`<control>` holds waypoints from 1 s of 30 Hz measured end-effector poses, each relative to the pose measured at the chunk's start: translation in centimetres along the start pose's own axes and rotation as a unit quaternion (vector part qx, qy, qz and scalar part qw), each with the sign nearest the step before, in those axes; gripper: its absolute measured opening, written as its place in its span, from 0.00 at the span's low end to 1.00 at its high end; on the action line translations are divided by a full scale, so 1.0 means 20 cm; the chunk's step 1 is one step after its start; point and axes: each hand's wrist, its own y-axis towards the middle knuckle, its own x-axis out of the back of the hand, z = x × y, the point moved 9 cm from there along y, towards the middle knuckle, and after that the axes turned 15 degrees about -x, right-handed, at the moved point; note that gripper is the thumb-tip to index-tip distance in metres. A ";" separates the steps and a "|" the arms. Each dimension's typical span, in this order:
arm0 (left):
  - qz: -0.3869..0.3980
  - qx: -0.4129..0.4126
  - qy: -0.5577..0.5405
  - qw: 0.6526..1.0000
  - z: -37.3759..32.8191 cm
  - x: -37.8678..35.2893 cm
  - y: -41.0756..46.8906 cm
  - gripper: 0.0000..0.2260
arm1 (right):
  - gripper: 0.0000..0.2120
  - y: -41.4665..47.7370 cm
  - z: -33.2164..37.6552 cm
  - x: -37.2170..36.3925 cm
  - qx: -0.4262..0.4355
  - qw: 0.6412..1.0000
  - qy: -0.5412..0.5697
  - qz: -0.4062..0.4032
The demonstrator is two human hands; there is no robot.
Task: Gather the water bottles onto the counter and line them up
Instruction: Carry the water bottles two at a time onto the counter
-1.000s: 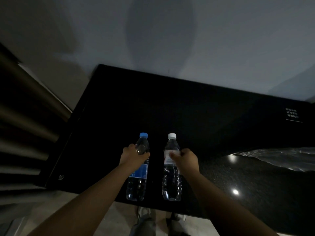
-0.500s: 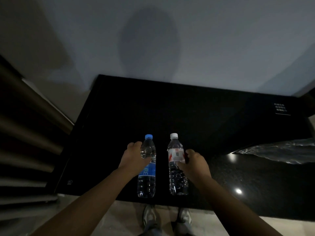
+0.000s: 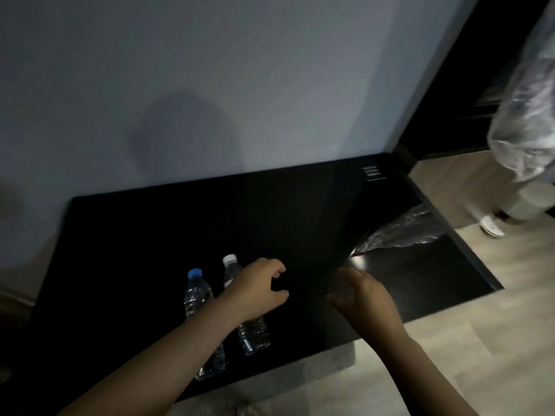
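Two clear water bottles stand side by side near the front edge of the black counter point(image 3: 270, 211). The blue-capped bottle point(image 3: 196, 292) is on the left, the white-capped bottle point(image 3: 253, 331) just right of it. My left hand point(image 3: 258, 288) hovers in front of the white-capped bottle, fingers loosely curled and apart, holding nothing; my forearm crosses both bottles and hides their middles. My right hand point(image 3: 360, 298) is open, palm turned inward, over the counter further right, well apart from both bottles.
A grey wall point(image 3: 240, 85) backs the counter. Crumpled clear plastic film point(image 3: 399, 232) lies at the counter's right end. Another person's legs and white shoe point(image 3: 492, 226), with a plastic bag point(image 3: 528, 115), stand on the light wooden floor at right.
Both hands have let go of the bottles and moved right. The bottles stay standing on the counter. The view has swung right, showing the floor and another person.
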 end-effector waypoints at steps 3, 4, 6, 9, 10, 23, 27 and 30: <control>0.051 -0.046 0.046 0.997 -0.24 -0.12 0.14 0.23 | 0.26 -0.09 -0.20 0.19 -0.009 0.999 -0.022 -0.022; 0.057 -0.057 0.051 0.995 -0.30 -0.14 0.18 0.23 | 0.25 -0.10 -0.23 0.22 -0.011 0.999 -0.029 -0.024; 0.098 -0.102 0.072 0.987 -0.58 -0.28 0.24 0.23 | 0.23 -0.17 -0.47 0.34 -0.041 0.997 -0.040 -0.046; 0.139 -0.134 0.091 0.977 -0.84 -0.43 0.30 0.23 | 0.23 -0.26 -0.70 0.45 -0.058 0.995 -0.038 -0.067; 0.145 -0.147 0.096 0.974 -0.89 -0.45 0.31 0.23 | 0.24 -0.28 -0.73 0.47 -0.064 0.995 -0.035 -0.070; 0.217 -0.315 0.144 0.913 -1.83 -1.16 0.50 0.21 | 0.24 -0.65 -1.75 0.82 -0.227 0.968 0.005 -0.111; 0.252 -0.342 0.149 0.893 -2.00 -1.34 0.64 0.22 | 0.24 -0.64 -1.97 0.90 -0.268 0.956 0.018 -0.118; 0.264 -0.369 0.149 0.879 -2.13 -1.45 0.78 0.22 | 0.24 -0.59 -2.11 0.96 -0.295 0.947 0.025 -0.121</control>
